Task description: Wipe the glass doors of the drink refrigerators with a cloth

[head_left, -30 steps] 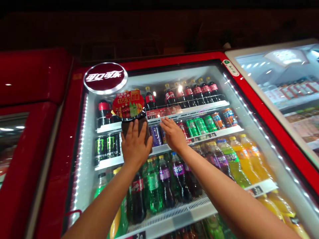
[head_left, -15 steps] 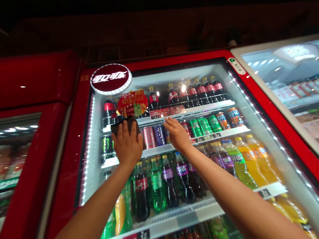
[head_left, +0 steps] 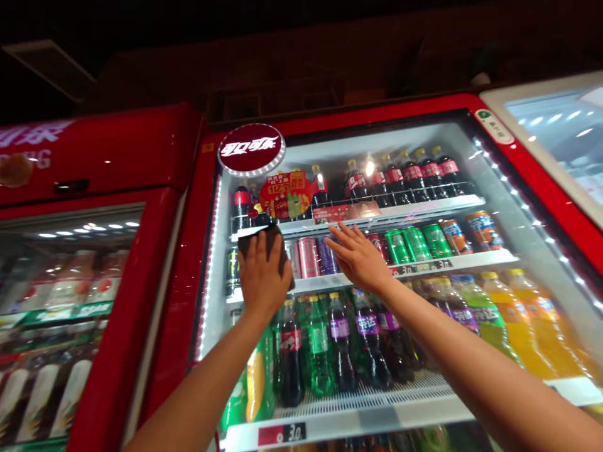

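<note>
The left hand point(head_left: 264, 276) pressed one dark cloth point(head_left: 272, 238) flat on the glass door point(head_left: 377, 135) of a red cooler point(head_left: 377, 111). The right hand point(head_left: 358, 257), apart from it, was open with spread fingers. Three green cans point(head_left: 417, 245) stood behind the glass above and right of it, two purple-labelled bottles point(head_left: 355, 333) below it.

Head camera live from up on the person's own head, facing forward, right up close to the glass door point(head_left: 377, 135) of a red drinks cooler point(head_left: 330, 116), left grip point(head_left: 264, 273) and right grip point(head_left: 358, 257) reaching in from below, a second red cooler point(head_left: 94, 157) beyond the left grip, a pale-framed cooler point(head_left: 556, 125) beyond the right grip
</note>
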A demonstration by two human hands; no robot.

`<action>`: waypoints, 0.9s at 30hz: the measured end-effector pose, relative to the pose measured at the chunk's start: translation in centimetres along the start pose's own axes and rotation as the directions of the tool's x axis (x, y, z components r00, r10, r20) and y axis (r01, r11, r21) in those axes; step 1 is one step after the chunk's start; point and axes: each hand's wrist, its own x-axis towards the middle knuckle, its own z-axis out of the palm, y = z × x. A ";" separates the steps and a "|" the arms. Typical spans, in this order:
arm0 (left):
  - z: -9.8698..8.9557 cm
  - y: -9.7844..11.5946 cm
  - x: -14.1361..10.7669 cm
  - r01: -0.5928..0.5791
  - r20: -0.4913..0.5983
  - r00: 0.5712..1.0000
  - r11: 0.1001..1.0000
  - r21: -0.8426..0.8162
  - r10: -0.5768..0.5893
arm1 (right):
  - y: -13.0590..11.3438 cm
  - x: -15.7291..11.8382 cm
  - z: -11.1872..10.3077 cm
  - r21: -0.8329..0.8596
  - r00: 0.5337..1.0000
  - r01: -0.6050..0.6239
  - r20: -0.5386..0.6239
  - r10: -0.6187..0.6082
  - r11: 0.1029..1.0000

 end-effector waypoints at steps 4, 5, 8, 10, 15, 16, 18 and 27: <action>0.2 0.9 0.4 -0.211 0.064 0.975 0.977 -0.025 0.212 | -0.5 0.0 -0.4 0.024 0.993 0.082 0.081 -0.084 0.996; 0.1 0.6 1.3 -0.227 0.079 0.970 0.973 -0.027 0.229 | -0.5 0.0 -0.4 0.029 0.994 0.081 0.075 -0.083 0.996; -0.3 -1.3 3.2 -0.149 0.100 0.984 0.989 -0.014 0.150 | -0.6 -0.3 -0.3 0.044 0.995 0.082 0.056 -0.085 0.996; -0.4 -2.1 2.8 0.000 0.065 0.998 1.000 0.003 0.000 | -0.7 -0.4 -0.2 0.051 0.995 0.079 0.051 -0.082 0.996; 0.3 -0.3 -1.0 -0.052 0.029 0.998 0.998 -0.024 0.053 | -0.8 -0.5 -0.1 0.058 0.996 0.078 0.032 -0.080 0.995; 0.4 0.1 -1.1 -0.119 0.043 0.992 0.992 -0.039 0.120 | -0.8 -0.5 -0.1 0.057 0.996 0.082 0.034 -0.084 0.995; 0.3 -0.1 0.0 -0.195 0.071 0.977 0.979 -0.057 0.199 | -0.6 -0.7 -0.1 0.054 0.995 0.089 0.046 -0.091 0.995; -1.4 -5.6 1.0 0.124 0.035 0.992 0.992 0.013 -0.125 | -1.9 0.5 0.7 0.024 0.998 0.029 -0.051 -0.028 0.999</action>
